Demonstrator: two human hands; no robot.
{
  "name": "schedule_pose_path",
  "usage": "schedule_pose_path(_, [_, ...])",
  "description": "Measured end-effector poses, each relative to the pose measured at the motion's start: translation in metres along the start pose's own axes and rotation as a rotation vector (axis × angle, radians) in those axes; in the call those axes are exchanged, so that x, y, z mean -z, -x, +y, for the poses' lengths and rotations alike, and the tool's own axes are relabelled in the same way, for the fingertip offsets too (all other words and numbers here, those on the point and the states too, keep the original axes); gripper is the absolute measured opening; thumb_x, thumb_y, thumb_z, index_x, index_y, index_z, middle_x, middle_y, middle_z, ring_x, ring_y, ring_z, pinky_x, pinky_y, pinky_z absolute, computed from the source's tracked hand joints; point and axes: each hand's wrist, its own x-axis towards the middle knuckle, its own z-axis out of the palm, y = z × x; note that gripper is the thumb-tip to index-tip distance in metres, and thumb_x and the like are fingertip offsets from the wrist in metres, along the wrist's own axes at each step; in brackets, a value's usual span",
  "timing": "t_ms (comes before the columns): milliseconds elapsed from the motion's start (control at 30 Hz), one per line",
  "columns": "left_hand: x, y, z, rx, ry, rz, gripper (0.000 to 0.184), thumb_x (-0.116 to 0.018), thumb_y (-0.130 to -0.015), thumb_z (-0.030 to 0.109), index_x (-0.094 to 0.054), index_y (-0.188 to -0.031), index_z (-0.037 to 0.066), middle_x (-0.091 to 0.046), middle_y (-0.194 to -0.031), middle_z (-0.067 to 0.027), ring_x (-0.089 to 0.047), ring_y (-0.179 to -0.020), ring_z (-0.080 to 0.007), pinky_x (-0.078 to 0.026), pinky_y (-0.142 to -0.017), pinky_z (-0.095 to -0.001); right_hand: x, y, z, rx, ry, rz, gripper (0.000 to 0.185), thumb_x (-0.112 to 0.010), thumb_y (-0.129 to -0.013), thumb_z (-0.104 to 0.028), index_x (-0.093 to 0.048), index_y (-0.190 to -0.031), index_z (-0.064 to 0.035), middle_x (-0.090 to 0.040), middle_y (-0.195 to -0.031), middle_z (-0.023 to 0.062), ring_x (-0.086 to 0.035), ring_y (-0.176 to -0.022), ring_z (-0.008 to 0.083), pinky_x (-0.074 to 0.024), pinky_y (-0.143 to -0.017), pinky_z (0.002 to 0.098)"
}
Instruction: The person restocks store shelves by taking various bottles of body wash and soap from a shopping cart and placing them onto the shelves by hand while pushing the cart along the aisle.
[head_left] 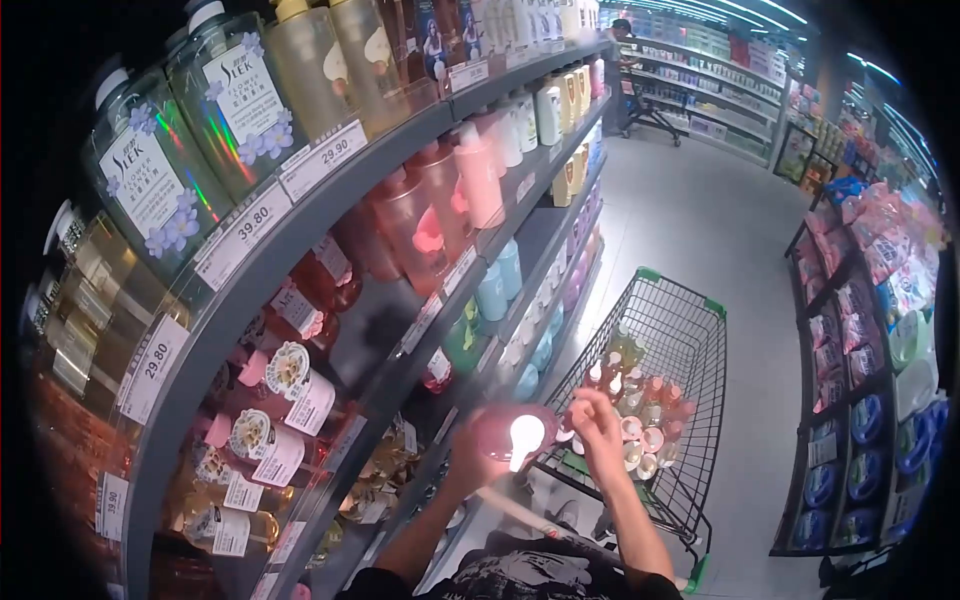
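Observation:
My left hand is wrapped round a pinkish-red pump bottle, seen from above with its white pump head toward me. The bottle is above the near end of a shopping cart, close to the shelf. My right hand is at the bottle's right side with its fingers curled in a pinch. Something small and pale shows at those fingertips, but I cannot make out what it is. Inside the cart stand several pump bottles, some with pink tops and some with white.
Shelves of body wash and other bottles, with price tags, rise along my left. A display rack of bagged goods and blue packs borders the aisle on the right. Farther back are another cart, a person, and more shelving.

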Motion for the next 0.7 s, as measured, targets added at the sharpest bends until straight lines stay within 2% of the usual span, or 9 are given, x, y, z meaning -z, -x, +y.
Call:
schedule_pose_path(100, [0.005,-0.010,-0.024,-0.214,-0.037,0.128,0.060,-0.086,-0.065,0.006,-0.057,-0.118,0.005,-0.063,-0.113,-0.0129,-0.062,-0.108,-0.0269,-0.049,-0.095,-0.0364,0.020,0.048,0.084,-0.244,0.293,-0.062,0.029,-0.067,-0.091,-0.007,-0.055,-0.118,-0.0053,-0.054,-0.090,-0.0038,-0.054,-0.080,0.0065,-0.0470,-0.075,0.0229])
schedule_pose_path(167, [0.003,-0.018,-0.044,-0.389,-0.108,0.236,0.058,-0.084,-0.066,0.004,-0.057,-0.118,0.005,-0.061,-0.114,-0.0138,-0.059,-0.110,-0.0306,-0.048,-0.096,-0.0378,0.023,0.081,0.120,-0.353,0.517,-0.181,0.035,-0.067,-0.088,-0.005,-0.054,-0.121,-0.0024,-0.065,-0.094,0.0032,-0.064,-0.086,0.0128,-0.0516,-0.078,0.0281])
schedule_pose_path(200, [0.006,-0.017,-0.054,-0.371,-0.205,0.225,0.058,-0.083,-0.066,0.004,-0.057,-0.118,0.005,-0.059,-0.115,-0.0136,-0.058,-0.109,-0.0314,-0.048,-0.095,-0.0381,0.025,0.096,0.136,-0.373,0.592,-0.228,0.032,-0.069,-0.089,-0.015,-0.059,-0.116,-0.0010,-0.067,-0.093,0.0046,-0.064,-0.087,0.0133,-0.0526,-0.079,0.0289])
schedule_pose_path(267, [0.006,-0.006,-0.079,-0.329,-0.388,0.209,0.057,-0.083,-0.067,0.003,-0.056,-0.117,0.004,-0.057,-0.115,-0.0134,-0.057,-0.108,-0.0329,-0.048,-0.093,-0.0388,0.038,0.097,0.154,-0.560,0.573,-0.403,0.034,-0.069,-0.087,-0.023,-0.063,-0.111,0.0002,-0.070,-0.089,0.0088,-0.068,-0.083,0.0173,-0.0532,-0.075,0.0305])
schedule_pose_path(300, [-0.006,0.007,-0.119,-0.174,-0.207,0.348,0.059,-0.085,-0.066,0.005,-0.056,-0.118,0.003,-0.056,-0.114,-0.0123,-0.057,-0.104,-0.0316,-0.048,-0.091,-0.0395,0.037,0.097,0.151,-0.452,0.703,-0.328,0.034,-0.068,-0.087,-0.025,-0.064,-0.109,-0.0006,-0.070,-0.086,0.0114,-0.069,-0.080,0.0209,-0.0538,-0.075,0.0329])
schedule_pose_path(367, [-0.006,0.014,-0.133,-0.137,-0.343,0.398,0.052,-0.076,-0.069,0.003,-0.060,-0.118,0.005,-0.059,-0.111,-0.0121,-0.057,-0.106,-0.0326,-0.048,-0.092,-0.0410,0.024,0.101,0.131,-0.225,0.944,-0.172,0.034,-0.067,-0.085,-0.029,-0.066,-0.106,-0.0023,-0.070,-0.081,0.0164,-0.071,-0.076,0.0279,-0.0549,-0.074,0.0377])
schedule_pose_path(433, [-0.002,0.018,-0.154,-0.021,-0.407,0.471,0.051,-0.077,-0.072,0.006,-0.059,-0.120,0.003,-0.061,-0.110,-0.0106,-0.059,-0.104,-0.0277,-0.050,-0.089,-0.0409,0.023,0.099,0.122,-0.299,0.915,-0.187,0.034,-0.066,-0.084,-0.027,-0.066,-0.108,-0.0025,-0.070,-0.081,0.0181,-0.070,-0.076,0.0319,-0.0549,-0.074,0.0395])
schedule_pose_path(533, [-0.008,0.014,-0.149,0.330,-0.157,0.630,0.065,-0.090,-0.062,0.014,-0.057,-0.117,0.002,-0.058,-0.117,-0.0123,-0.059,-0.107,-0.0259,-0.048,-0.093,-0.0379,0.027,0.097,0.125,-0.393,0.852,-0.219,0.035,-0.066,-0.083,-0.025,-0.065,-0.110,-0.0019,-0.070,-0.079,0.0189,-0.071,-0.078,0.0335,-0.0549,-0.076,0.0400])
schedule_pose_path(700, [-0.006,-0.013,-0.129,0.423,0.168,0.771,0.077,-0.088,-0.064,0.008,-0.047,-0.129,-0.001,-0.056,-0.126,-0.0140,-0.057,-0.113,-0.0247,-0.047,-0.097,-0.0369,0.026,0.095,0.125,-0.443,0.872,-0.254,0.037,-0.063,-0.084,-0.028,-0.065,-0.111,-0.0032,-0.070,-0.080,0.0191,-0.070,-0.081,0.0353,-0.0547,-0.079,0.0411])
